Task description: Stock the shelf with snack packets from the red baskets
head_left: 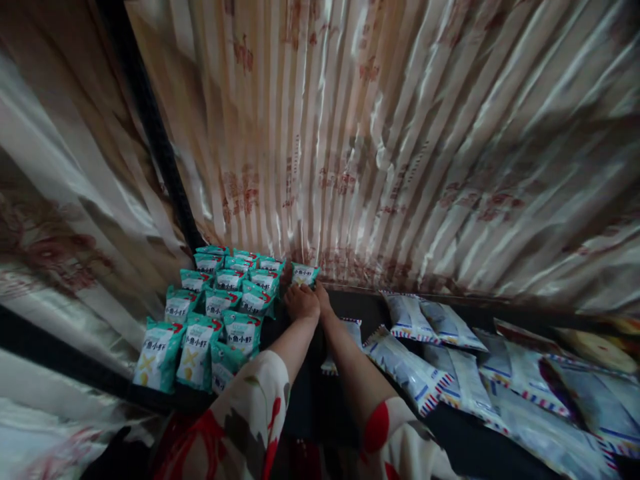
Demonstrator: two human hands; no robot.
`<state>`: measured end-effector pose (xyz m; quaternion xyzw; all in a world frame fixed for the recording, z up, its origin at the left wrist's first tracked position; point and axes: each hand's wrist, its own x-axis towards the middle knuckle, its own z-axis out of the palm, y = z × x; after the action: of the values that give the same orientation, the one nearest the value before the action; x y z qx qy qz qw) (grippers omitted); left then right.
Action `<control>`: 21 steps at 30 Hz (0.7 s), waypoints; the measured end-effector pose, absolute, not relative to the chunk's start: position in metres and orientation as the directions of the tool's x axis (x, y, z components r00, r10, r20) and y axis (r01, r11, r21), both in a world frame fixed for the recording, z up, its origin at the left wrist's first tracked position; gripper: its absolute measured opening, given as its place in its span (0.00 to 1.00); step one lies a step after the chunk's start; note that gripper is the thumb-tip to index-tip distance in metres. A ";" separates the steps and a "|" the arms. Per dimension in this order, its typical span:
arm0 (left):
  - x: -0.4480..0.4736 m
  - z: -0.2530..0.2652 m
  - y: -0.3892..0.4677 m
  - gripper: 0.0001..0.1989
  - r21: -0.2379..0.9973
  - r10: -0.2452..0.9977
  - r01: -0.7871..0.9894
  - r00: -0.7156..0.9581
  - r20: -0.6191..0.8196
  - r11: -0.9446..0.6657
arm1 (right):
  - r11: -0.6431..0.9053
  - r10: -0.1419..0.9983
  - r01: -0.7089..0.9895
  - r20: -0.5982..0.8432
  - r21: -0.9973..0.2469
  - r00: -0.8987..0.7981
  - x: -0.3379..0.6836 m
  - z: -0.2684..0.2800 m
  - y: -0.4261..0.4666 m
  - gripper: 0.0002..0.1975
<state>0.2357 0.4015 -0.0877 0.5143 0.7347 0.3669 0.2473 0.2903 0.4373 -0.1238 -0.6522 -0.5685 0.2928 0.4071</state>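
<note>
Both arms reach forward to the back of a dark shelf. A teal and white snack bag (304,273) stands upright there, its top showing above my fingers. My left hand (301,303) is closed on the lower left of this bag. At its right side my right hand (323,297) is closed too, close against the left one; its fingertips are partly hidden. Just left of my hands, matching snack bags (219,301) stand in several rows. One teal bag (226,365) leans at the front of that group, partly covered by my left sleeve.
White bags with red and blue striped ends (410,367) lie scattered on the right of the dark shelf (320,400). Shiny pleated curtain (350,167) hangs directly behind the shelf. A dark upright post (155,127) rises at the back left corner.
</note>
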 end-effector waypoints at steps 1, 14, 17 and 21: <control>0.234 -0.093 0.405 0.16 0.787 0.938 0.583 -0.347 0.018 0.200 | -0.054 0.981 0.524 0.052 -0.850 0.186 0.288 -0.127 0.441 0.18; 0.224 -0.113 0.417 0.18 0.729 0.933 0.643 -0.358 0.017 0.234 | -0.173 0.983 0.729 -0.074 -0.663 0.166 0.280 -0.139 0.450 0.12; 0.223 -0.113 0.416 0.18 0.728 0.932 0.643 -0.361 0.014 0.238 | -0.178 0.982 0.759 -0.068 -0.626 0.174 0.279 -0.139 0.449 0.13; 0.224 -0.112 0.413 0.19 0.731 0.941 0.652 -0.335 0.039 0.202 | -0.189 0.980 0.776 -0.065 -0.601 0.188 0.278 -0.139 0.447 0.14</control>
<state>0.2245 0.4133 -0.1123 0.5348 0.7447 0.3362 0.2152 0.2778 0.4468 -0.1388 -0.7370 -0.5957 0.2263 0.2251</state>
